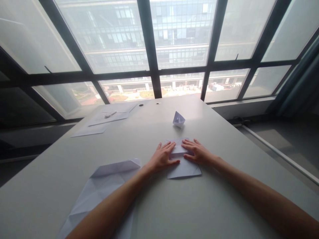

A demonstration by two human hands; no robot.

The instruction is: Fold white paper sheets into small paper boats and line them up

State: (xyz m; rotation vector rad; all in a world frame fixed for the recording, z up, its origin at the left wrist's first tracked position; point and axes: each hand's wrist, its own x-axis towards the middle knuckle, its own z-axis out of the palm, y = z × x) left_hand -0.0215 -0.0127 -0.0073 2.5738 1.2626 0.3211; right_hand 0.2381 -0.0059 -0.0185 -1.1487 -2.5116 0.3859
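A folded sheet of white paper (183, 168) lies on the white table in front of me, its far part doubled over along a crease. My left hand (163, 155) presses flat on its left side, fingers stretched toward the middle. On the right side rests my right hand (198, 151), palm down with the fingers spread. Both thumbs point inward near the crosswise fold, and part of the paper is hidden beneath the hands. Just beyond stands a small folded paper boat (178, 119), apart from both hands.
Under my left forearm lies a larger creased paper sheet (107, 182). Flat sheets (96, 128) with a pen-like white item (110, 115) on them are at the far left of the table (211, 205). Dark-framed windows (156, 83) rise behind; a curtain (294, 86) hangs at right.
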